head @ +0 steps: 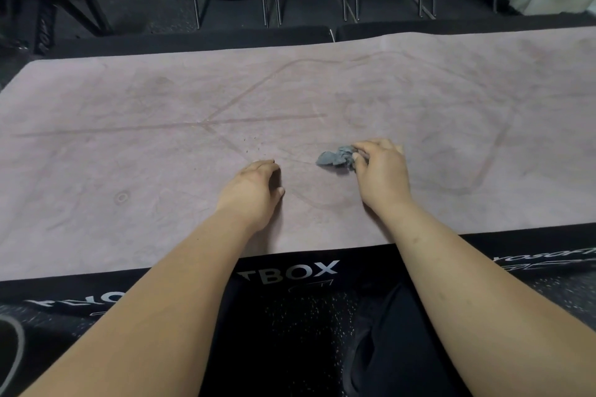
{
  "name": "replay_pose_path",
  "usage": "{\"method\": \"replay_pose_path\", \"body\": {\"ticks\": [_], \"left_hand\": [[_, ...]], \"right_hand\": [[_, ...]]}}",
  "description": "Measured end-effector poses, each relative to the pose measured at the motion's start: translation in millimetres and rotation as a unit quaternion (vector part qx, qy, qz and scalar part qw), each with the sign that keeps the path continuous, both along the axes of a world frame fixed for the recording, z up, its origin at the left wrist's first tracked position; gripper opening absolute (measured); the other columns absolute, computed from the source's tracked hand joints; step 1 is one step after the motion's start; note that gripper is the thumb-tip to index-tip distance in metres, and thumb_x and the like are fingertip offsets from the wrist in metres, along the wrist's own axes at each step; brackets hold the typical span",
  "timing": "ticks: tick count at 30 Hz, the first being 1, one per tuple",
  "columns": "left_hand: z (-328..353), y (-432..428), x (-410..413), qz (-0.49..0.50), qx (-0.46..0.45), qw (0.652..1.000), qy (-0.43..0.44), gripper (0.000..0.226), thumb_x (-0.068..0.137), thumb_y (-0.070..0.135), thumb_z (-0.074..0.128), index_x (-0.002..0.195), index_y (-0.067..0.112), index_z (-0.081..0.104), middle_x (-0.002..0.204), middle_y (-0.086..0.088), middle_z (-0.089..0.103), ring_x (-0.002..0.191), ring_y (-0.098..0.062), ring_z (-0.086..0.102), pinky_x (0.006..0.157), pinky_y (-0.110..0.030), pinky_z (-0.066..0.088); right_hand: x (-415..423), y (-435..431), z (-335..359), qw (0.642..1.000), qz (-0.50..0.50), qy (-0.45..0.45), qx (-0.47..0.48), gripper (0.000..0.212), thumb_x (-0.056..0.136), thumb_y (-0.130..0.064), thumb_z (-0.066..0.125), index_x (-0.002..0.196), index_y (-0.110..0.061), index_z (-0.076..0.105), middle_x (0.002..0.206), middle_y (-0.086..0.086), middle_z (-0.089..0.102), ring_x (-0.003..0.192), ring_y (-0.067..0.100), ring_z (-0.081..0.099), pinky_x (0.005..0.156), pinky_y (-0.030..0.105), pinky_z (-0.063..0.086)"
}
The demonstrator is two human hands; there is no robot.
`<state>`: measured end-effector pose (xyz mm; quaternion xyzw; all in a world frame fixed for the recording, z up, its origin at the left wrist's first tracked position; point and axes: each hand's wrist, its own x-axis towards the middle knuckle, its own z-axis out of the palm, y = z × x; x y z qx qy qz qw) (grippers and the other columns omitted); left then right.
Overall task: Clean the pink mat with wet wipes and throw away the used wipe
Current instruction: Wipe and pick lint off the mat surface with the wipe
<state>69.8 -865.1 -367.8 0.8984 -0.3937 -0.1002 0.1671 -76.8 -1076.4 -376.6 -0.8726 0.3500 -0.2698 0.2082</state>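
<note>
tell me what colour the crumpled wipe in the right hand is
Grey: the wipe, seen in the head view.

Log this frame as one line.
stage: wiping | right hand: grips crumpled wipe on pink mat | left hand: rests on mat, holds nothing | dark specks: left of wipe

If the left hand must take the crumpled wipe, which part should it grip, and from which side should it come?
Probably the loose bunched end of the wipe, which sticks out left of the right hand. The right hand pinches the other end, so the left hand should come from the left and pinch from above.
</note>
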Motion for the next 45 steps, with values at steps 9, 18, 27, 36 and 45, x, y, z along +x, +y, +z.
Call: {"method": "replay_pose_path", "body": {"ticks": [9, 18, 27, 36, 45], "left_hand": [[2, -1, -1, 0.006, 0.003, 1.0, -0.003, 0.053, 0.103, 0.035, 0.061, 0.153, 0.021, 0.048, 0.164, 0.003, 0.041, 0.149, -0.023, 0.04, 0.121, -0.039, 0.036], [3, -2, -3, 0.007, 0.0, 1.0, -0.004, 0.048, 0.102, 0.033, 0.063, 0.147, 0.019, 0.053, 0.158, 0.001, 0.048, 0.143, -0.025, 0.047, 0.115, -0.037, 0.04], [4, -1, -3, 0.003, 0.0, 1.0, -0.006, 0.045, 0.102, 0.032, 0.063, 0.144, 0.018, 0.055, 0.155, 0.0, 0.051, 0.14, -0.026, 0.049, 0.112, -0.037, 0.04], [2, -2, 0, -0.005, 0.013, 1.0, 0.003, 0.047, 0.104, 0.033, 0.06, 0.148, 0.018, 0.053, 0.161, -0.001, 0.044, 0.147, -0.026, 0.043, 0.12, -0.038, 0.036], [5, 8, 5, -0.065, 0.063, 0.996, -0.014, 0.059, 0.106, 0.029, 0.053, 0.161, 0.016, 0.035, 0.172, -0.002, 0.026, 0.158, -0.023, 0.022, 0.128, -0.037, 0.022]], "right_hand": [[-3, 12, 14, 1.0, 0.0, -0.011, 0.022, 0.032, 0.095, -0.042, 0.067, 0.12, -0.022, 0.072, 0.114, -0.002, 0.058, 0.088, 0.015, 0.063, 0.083, 0.025, 0.049], [45, 65, 2, 0.991, 0.016, 0.13, -0.037, 0.018, 0.089, -0.012, 0.061, 0.1, -0.019, 0.073, 0.098, 0.003, 0.056, 0.097, 0.024, 0.053, 0.074, 0.03, 0.044], [-4, 1, 10, 0.977, 0.065, 0.179, -0.095, 0.025, 0.096, -0.023, 0.058, 0.115, -0.025, 0.074, 0.107, 0.009, 0.06, 0.103, 0.031, 0.058, 0.082, 0.032, 0.045], [25, 85, 8, 0.992, -0.005, 0.129, -0.008, 0.033, 0.09, -0.003, 0.054, 0.11, -0.02, 0.074, 0.105, 0.009, 0.061, 0.095, 0.032, 0.062, 0.081, 0.036, 0.055], [-6, 71, 11, 0.98, 0.102, 0.145, -0.089, 0.015, 0.097, -0.024, 0.056, 0.103, -0.018, 0.068, 0.101, 0.009, 0.055, 0.097, 0.032, 0.057, 0.076, 0.037, 0.044]]}}
